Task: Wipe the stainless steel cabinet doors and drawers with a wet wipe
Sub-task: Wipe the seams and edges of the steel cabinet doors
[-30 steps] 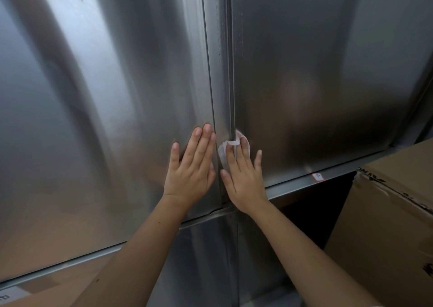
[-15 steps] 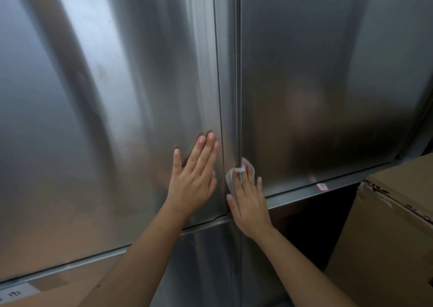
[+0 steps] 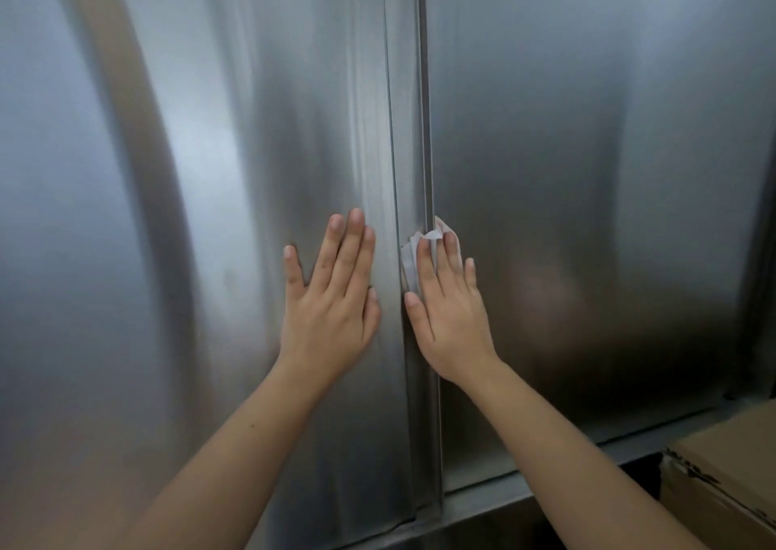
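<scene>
left hand (image 3: 331, 310): fingers straight, flat on left brushed-steel cabinet door (image 3: 189, 213) | right hand (image 3: 449, 314): straight fingers pressing white crumpled wet wipe (image 3: 413, 255) at right steel door's (image 3: 588, 171) left edge

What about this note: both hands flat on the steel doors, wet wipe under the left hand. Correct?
No: the head view shows the wet wipe under the right hand, at the seam between the steel doors. The left hand presses bare steel. Both hands do lie flat on the doors.
</scene>
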